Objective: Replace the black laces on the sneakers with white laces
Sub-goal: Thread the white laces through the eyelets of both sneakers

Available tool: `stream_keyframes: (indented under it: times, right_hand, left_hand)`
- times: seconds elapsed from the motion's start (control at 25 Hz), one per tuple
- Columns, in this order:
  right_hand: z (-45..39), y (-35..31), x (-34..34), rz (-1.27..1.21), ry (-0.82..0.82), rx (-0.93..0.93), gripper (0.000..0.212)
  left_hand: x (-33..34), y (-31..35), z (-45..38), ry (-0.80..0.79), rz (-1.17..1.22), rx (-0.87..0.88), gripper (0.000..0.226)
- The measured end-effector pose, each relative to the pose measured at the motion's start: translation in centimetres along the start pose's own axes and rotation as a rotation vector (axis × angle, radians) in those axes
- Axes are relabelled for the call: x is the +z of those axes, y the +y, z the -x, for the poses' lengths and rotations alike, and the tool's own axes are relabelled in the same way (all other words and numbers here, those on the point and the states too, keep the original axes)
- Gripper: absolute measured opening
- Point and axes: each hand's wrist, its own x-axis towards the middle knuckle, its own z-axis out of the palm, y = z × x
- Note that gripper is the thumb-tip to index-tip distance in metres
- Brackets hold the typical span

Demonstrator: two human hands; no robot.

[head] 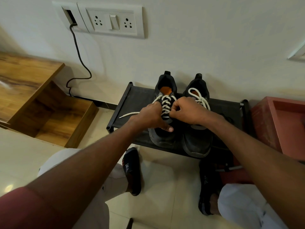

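Two dark sneakers stand side by side on a low black rack (137, 98), toes toward me. The left sneaker (162, 136) carries a white lace (165, 103) threaded in several crossings, with one loose end (132, 114) trailing left over the rack. My left hand (149, 117) lies over the shoe's left side, thumb on the toe area, fingers curled at the lace. My right hand (188, 111) pinches the lace at the lower crossings. The right sneaker (197, 142) has a white lace (200, 98) tied in a bow.
A wooden open shelf (49, 113) stands to the left. A red box (279, 123) sits at the right. A wall socket plate (113, 22) with a black cable (79, 55) is above. My feet in black sandals (132, 169) rest on the tiled floor.
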Motion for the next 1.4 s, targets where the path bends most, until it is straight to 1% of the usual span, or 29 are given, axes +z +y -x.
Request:
stream_keyframes:
  times: [0.12, 0.24, 0.28, 0.36, 0.44, 0.56, 0.68, 0.88, 1.04, 1.12, 1.24, 1.32, 1.4]
  right_hand:
    - [0.1, 0.1, -0.4, -0.022, 0.003, -0.007, 0.017]
    - [0.0, 0.4, -1.3, -0.229, 0.037, 0.061, 0.014]
    - [-0.1, 0.5, -1.4, -0.233, 0.065, 0.071, 0.013]
    - [0.0, 0.2, -1.2, -0.114, 0.105, 0.049, 0.009]
    - [0.3, -0.5, -0.7, -0.019, 0.122, 0.038, 0.007]
    - [0.2, -1.1, -0.3, 0.033, 0.159, 0.045, 0.01]
    - [-0.2, -1.2, 0.3, 0.08, 0.203, 0.014, 0.008]
    - [-0.6, -0.6, 0.8, 0.055, 0.146, 0.012, 0.018]
    - [-0.8, -0.3, 0.1, 0.008, 0.089, 0.031, 0.023]
    - [-0.8, -0.2, -0.1, -0.022, 0.089, 0.025, 0.021]
    - [-0.6, -0.2, -0.4, -0.017, 0.099, -0.003, 0.01]
    - [-0.4, -0.2, -0.8, -0.053, 0.066, 0.012, 0.005]
    - [-0.2, -0.1, -0.9, -0.073, 0.05, 0.038, 0.004]
  left_hand:
    - [0.1, -0.2, -0.1, 0.003, -0.028, 0.019, 0.092]
    - [-0.9, -0.4, -0.6, -0.042, -0.055, 0.01, 0.086]
    - [-1.2, -0.5, -0.8, -0.058, -0.069, 0.003, 0.081]
    - [-1.6, -0.5, -1.2, -0.082, -0.089, 0.003, 0.074]
    - [-1.5, -0.4, -1.4, -0.086, -0.104, 0.012, 0.075]
    - [-1.2, -0.4, -1.6, -0.082, -0.133, 0.017, 0.077]
    - [-1.1, -0.4, -1.8, -0.082, -0.133, 0.02, 0.077]
    - [-0.5, -0.6, -1.8, -0.061, -0.089, 0.016, 0.075]
    - [-0.5, -0.9, -1.9, -0.057, -0.094, 0.016, 0.074]
    - [-0.4, -1.1, -2.0, -0.053, -0.097, 0.01, 0.075]
    - [-0.7, -1.1, -2.0, -0.058, -0.101, 0.013, 0.079]
    - [-0.9, -1.0, -1.9, -0.057, -0.112, 0.019, 0.08]
    - [-1.0, -0.8, -1.7, -0.054, -0.112, 0.028, 0.08]
